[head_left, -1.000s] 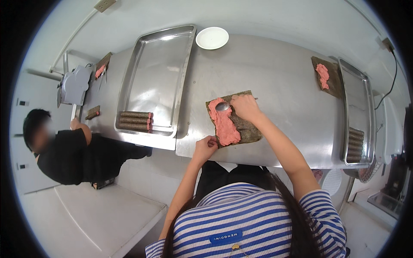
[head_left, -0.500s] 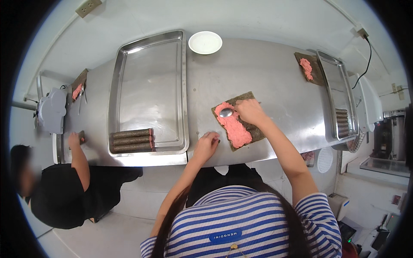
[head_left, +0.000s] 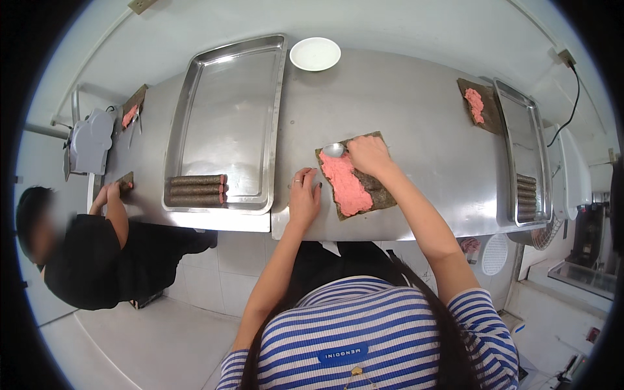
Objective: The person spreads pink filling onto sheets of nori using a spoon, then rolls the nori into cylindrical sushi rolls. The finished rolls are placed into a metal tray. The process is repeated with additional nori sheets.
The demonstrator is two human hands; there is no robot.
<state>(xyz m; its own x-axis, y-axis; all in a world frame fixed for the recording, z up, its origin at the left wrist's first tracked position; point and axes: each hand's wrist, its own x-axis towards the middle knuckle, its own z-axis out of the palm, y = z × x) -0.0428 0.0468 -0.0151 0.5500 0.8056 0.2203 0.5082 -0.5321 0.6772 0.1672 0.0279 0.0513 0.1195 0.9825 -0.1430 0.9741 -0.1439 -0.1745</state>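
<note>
A dark green seaweed sheet (head_left: 382, 197) lies flat on the steel table in front of me. Pink paste (head_left: 346, 187) covers a thick strip along its left side. My right hand (head_left: 370, 156) is closed round the handle of a metal spoon (head_left: 333, 150), whose bowl rests at the far end of the paste. Most of the handle is hidden by my fingers. Just left of the sheet, my left hand (head_left: 303, 198) lies on the table, fingers apart and holding nothing.
A large metal tray (head_left: 224, 123) on the left holds several seaweed rolls (head_left: 196, 190). A white bowl (head_left: 315, 54) stands at the back. Another tray (head_left: 517, 123) with rolls and a pasted sheet (head_left: 474, 105) are far right. At far left, a co-worker (head_left: 84, 253) handles a roll (head_left: 125, 183).
The spoon has moved off the middle of the paste to its far left end. My left hand has shifted forward, its fingers straightening. The whole view has tilted a little.
</note>
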